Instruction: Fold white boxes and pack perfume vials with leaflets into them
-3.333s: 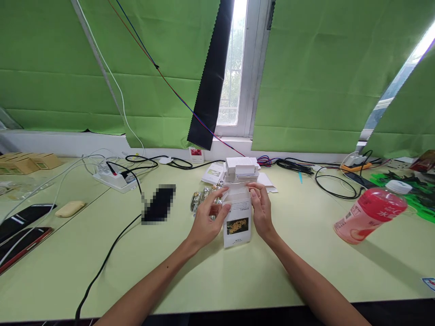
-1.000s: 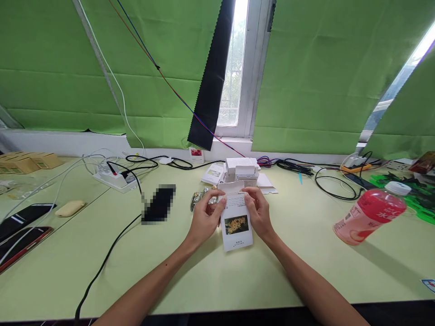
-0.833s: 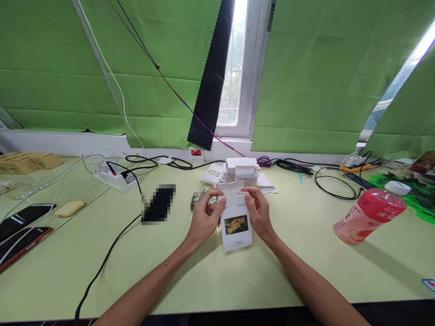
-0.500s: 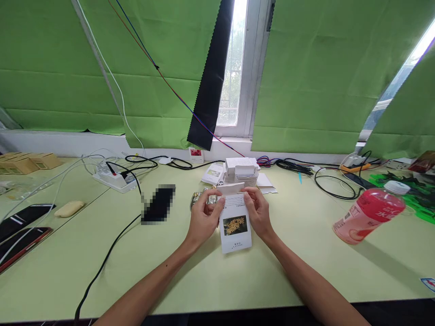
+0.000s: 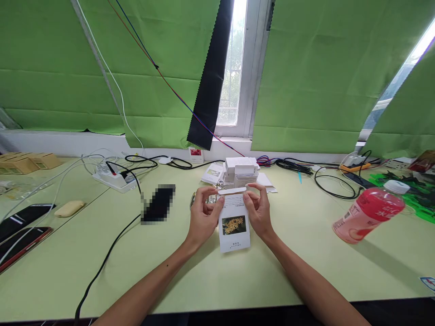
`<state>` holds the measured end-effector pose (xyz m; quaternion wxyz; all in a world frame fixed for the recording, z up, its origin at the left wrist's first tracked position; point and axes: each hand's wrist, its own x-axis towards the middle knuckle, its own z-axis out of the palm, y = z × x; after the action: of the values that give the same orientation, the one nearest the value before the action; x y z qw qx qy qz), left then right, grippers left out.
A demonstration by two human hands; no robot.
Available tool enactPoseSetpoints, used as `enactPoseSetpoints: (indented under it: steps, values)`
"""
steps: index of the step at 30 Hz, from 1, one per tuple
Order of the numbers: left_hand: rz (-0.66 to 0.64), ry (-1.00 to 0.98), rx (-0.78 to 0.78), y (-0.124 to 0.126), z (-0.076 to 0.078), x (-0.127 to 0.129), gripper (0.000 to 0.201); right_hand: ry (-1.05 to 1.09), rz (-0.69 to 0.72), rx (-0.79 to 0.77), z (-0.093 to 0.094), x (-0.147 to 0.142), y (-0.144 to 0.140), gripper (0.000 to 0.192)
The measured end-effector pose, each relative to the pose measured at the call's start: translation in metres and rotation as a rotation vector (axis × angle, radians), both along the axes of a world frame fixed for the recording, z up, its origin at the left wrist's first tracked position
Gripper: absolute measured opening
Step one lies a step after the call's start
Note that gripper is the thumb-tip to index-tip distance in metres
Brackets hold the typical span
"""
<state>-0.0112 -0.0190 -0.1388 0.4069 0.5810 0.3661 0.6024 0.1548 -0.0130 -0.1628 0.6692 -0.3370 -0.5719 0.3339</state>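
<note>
A small white paper box (image 5: 234, 243) with a picture of yellow flowers hangs between my hands above the table. My left hand (image 5: 204, 217) pinches its upper left edge, thumb on the printed front. At the upper right edge, my right hand (image 5: 261, 213) grips it with the thumb in front and the index finger bent up by the top flap (image 5: 231, 191). That flap looks tilted over at the far end. Beyond my left fingers, shiny glass and metal pieces (image 5: 212, 198) are partly hidden. Stacked white boxes (image 5: 242, 166) stand just behind the hands.
A pink drink bottle (image 5: 370, 213) stands to the right. On the left are a blurred black object (image 5: 158, 203), a power strip (image 5: 113, 177), phones (image 5: 25, 244) and a cream-coloured oval object (image 5: 69, 208). Black cables (image 5: 295, 165) run along the back.
The top flap has tipped down and looks narrower. My right index finger has risen at the flap's right end, and the box has shifted slightly left.
</note>
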Motion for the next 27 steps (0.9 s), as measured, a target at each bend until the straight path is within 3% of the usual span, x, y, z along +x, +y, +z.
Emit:
enactPoseSetpoints:
  steps: [8,27]
  values:
    - [-0.036,0.051,-0.033,0.0002,0.0004,-0.0005,0.041,-0.058,-0.025,0.036,-0.0007,0.0008,0.0,0.027]
    - [0.03,0.123,-0.013,-0.0001,0.0047,-0.0016,0.033,-0.138,-0.034,0.091,-0.006,0.0022,0.0006,0.03]
